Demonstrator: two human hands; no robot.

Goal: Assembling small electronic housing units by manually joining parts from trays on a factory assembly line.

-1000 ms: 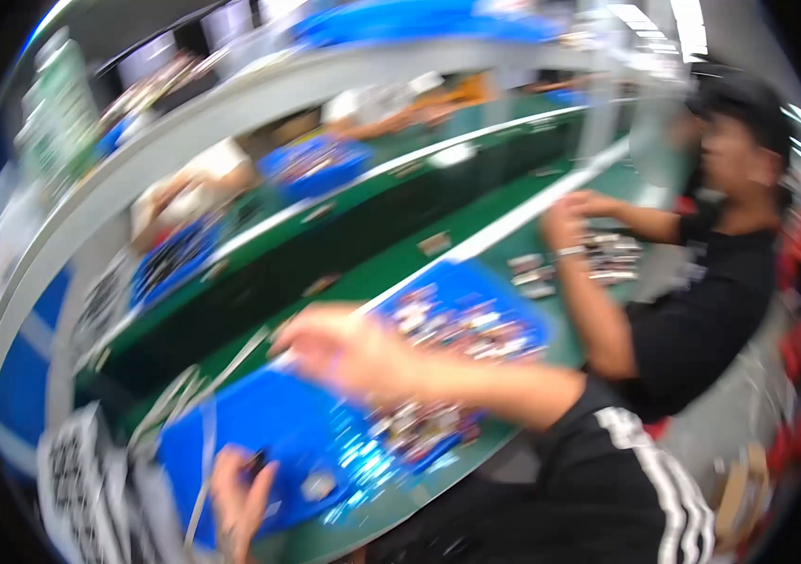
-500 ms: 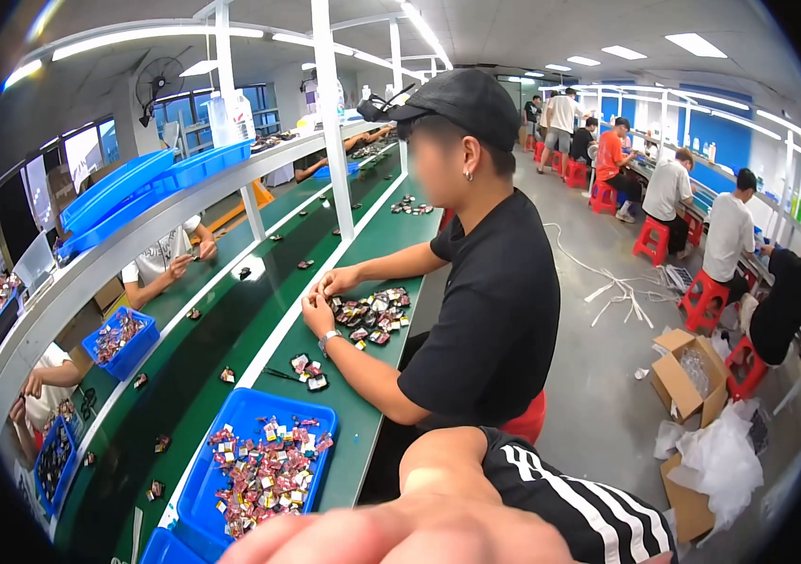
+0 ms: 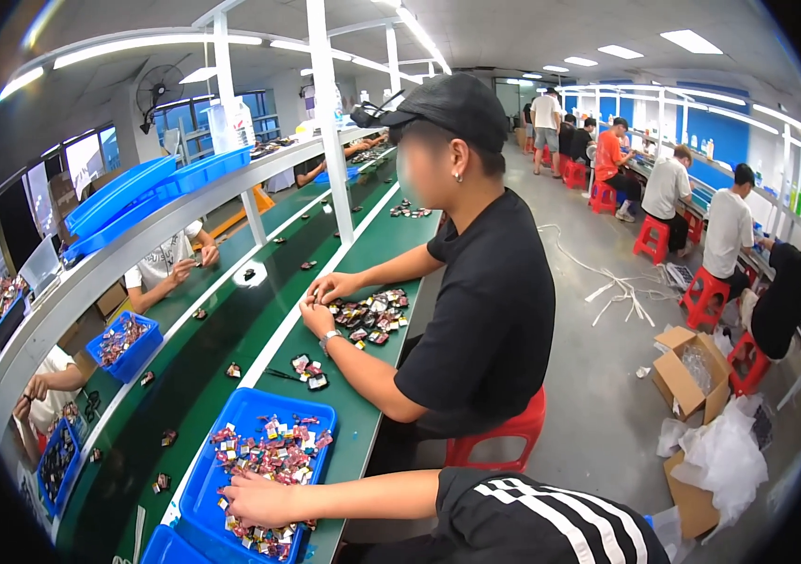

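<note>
Small pieces: a mixed heap of red, white, yellow and black small pieces (image 3: 274,446) lies directly under and just beyond your right hand (image 3: 264,500), inside a blue tray (image 3: 201,489).
Right hand: set down among the pieces, palm lowered, fingers loosely curved; the fingertips are partly lost in the heap, so whether you have hold of a piece cannot be told.
Left hand: out of view; its state and any load cannot be told.
Heap status: judged from the fill, a good part of the tray's load is left to handle. Which pieces, if any, are finished cannot be told at this size.
Tray seat: on the green tabletop (image 3: 342,465), your forearm crossing its right edge.
Second tray: part of another blue one (image 3: 173,547) shows to the left of your right hand and nearer to you.
Belt: left of your right hand, a dark green belt (image 3: 194,395) carries pieces spaced apart.
Loose group: beyond your right hand, past the tray's far end, a few pieces (image 3: 311,371) lie on the tabletop.
Neighbour: farther beyond, a co-worker in a black shirt (image 3: 485,301) has both hands together beside a separate pile (image 3: 368,315).
</note>
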